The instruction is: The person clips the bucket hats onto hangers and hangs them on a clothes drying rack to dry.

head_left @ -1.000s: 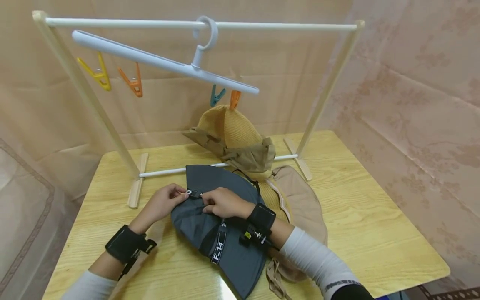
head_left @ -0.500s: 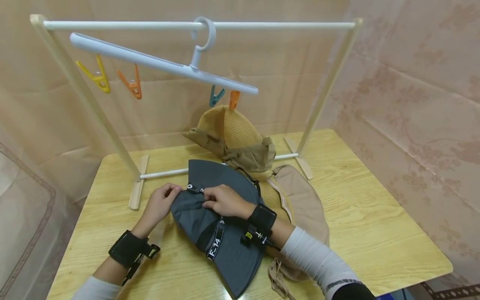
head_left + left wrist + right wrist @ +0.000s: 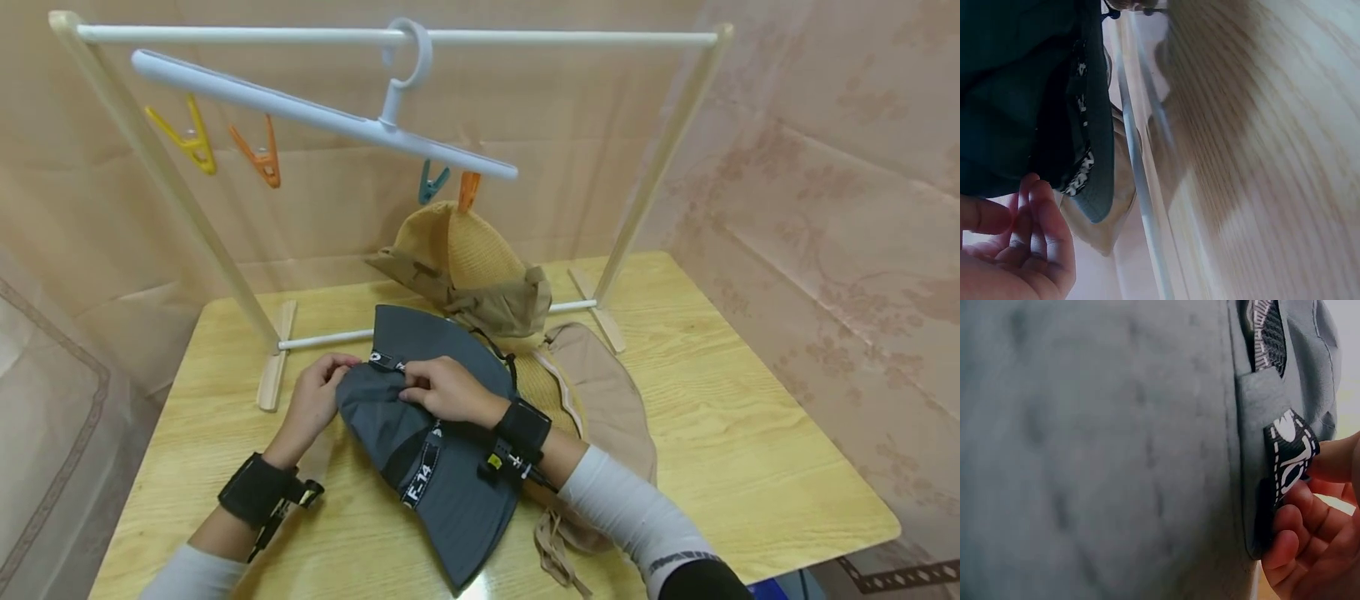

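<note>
A dark grey bucket hat (image 3: 457, 333) lies on its side on the table, a black strap (image 3: 422, 475) with white "F-14" lettering across it. My left hand (image 3: 315, 404) holds the left edge of its crown, and the left wrist view shows thumb and fingertips (image 3: 1034, 181) at the fabric's border. With thumb and fingers, my right hand (image 3: 450, 390) pinches the upper part of the lettered band (image 3: 1291, 450), where crown and brim meet. Behind, a yellow knit hat (image 3: 483, 258) with a brown brim hangs from an orange clip (image 3: 468, 190).
A white hanger (image 3: 315, 108) hangs tilted from the rack's top bar (image 3: 562, 37). Yellow (image 3: 198, 150), orange (image 3: 264, 162) and teal (image 3: 432, 183) clips dangle from it. A beige wide-brimmed hat (image 3: 603, 392) with ties lies partly under the grey one.
My left hand has let go of the lettered band and moved left to the crown's edge. The grey hat has shifted slightly up and left; my right hand keeps its pinch.
</note>
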{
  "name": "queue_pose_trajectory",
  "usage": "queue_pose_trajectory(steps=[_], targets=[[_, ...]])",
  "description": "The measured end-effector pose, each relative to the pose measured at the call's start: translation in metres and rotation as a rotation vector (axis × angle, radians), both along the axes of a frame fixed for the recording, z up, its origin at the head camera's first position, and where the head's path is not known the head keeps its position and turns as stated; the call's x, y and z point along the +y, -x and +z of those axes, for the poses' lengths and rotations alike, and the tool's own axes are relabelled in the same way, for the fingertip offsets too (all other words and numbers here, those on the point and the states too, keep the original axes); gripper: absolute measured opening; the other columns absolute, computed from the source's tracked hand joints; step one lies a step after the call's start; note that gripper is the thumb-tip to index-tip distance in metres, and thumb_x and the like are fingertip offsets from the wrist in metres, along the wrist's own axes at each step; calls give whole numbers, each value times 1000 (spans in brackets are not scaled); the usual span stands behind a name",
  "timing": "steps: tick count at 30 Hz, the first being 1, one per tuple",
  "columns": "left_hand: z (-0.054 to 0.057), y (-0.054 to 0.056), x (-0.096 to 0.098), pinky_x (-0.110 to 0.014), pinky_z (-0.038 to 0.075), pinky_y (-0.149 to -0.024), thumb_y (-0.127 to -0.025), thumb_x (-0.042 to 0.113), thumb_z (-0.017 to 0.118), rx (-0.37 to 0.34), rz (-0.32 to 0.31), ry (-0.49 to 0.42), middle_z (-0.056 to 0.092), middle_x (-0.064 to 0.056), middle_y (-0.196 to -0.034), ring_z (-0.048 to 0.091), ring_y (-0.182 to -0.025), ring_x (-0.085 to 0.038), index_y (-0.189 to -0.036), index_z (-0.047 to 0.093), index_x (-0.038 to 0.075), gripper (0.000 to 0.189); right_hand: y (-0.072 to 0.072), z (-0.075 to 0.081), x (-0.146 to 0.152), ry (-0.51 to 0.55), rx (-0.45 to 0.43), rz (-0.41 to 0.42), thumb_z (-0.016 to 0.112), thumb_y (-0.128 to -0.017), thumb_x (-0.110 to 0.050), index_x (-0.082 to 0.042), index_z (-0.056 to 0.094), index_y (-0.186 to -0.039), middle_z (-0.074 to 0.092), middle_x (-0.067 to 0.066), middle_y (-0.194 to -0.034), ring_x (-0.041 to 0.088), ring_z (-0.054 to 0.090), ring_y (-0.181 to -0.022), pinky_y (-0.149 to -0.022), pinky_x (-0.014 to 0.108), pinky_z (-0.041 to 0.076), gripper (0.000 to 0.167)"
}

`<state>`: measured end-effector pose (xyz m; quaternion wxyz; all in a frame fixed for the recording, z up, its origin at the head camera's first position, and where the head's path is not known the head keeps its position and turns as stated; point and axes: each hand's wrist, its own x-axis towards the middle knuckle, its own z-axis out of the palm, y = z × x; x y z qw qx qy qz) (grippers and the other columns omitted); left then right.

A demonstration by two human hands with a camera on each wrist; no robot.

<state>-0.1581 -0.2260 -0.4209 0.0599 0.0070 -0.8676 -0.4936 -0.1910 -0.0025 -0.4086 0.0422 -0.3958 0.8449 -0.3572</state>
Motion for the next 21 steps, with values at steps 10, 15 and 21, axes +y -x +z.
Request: queue_pose_trajectory(steps=[10, 15, 21], targets=[[3, -3, 1, -23, 45, -71, -99, 20, 52, -4, 8, -15, 66, -20, -98, 54, -77, -5, -115, 64, -2, 30, 1, 7, -3, 113, -32, -43, 68, -91, -15, -11, 57, -75, 55, -2, -65, 2, 43, -54, -56, 16, 35, 20], [6, -7, 5, -22, 45, -70, -99, 22, 54, 23, 16, -37, 66, -19, -101, 53, -78, -1, -118, 63, 0, 30, 1, 13, -3, 146, -31, -54, 68, -91, -15, -11, 58, -75, 53, -3, -63, 2, 43, -54, -55, 16, 34, 19], [8, -7, 10, -18, 43, -68, -94, 9, 59, 160, 37, -47, 66, -19, -93, 52, -73, 1, -112, 65, -3, 22, 3, 17, -3, 197, -12, -65, 69, -90, -14, -11, 56, -75, 49, -3, -62, 2, 43, -55, -55, 16, 34, 20]])
